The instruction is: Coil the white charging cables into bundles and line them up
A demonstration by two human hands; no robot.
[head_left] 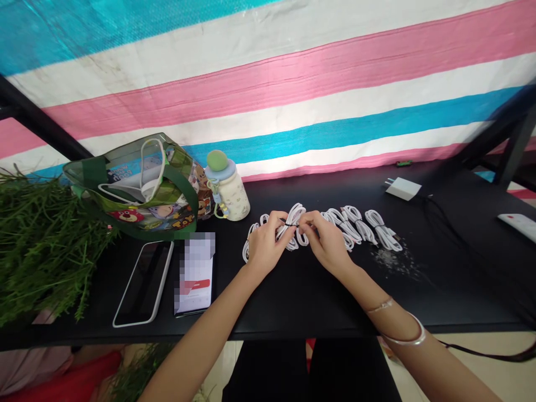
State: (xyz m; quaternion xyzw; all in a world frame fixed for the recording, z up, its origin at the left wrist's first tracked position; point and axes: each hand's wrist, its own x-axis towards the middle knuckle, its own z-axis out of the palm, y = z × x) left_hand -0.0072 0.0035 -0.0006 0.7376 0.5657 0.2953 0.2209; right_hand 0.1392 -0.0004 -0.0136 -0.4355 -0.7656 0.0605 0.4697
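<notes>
Between my two hands is a coiled white cable [297,212] with a dark tie round its middle. My left hand [268,240] is closed on the coil from the left side. The fingertips of my right hand [324,237] pinch at the tie from the right; the exact grip there is too small to make out. Several more tied white cable coils lie in a row on the black table. One coil [359,223] is to the right of my right hand, and another coil [383,230] ends the row. A coil [247,243] shows partly behind my left hand.
A cream bottle [234,195] and a green see-through bag [154,215] stand at the back left. Two phones, a white-edged one [144,282] and a lit one [195,276], lie near the front. At right are a white charger plug [403,188], black cords and white crumbs [391,259].
</notes>
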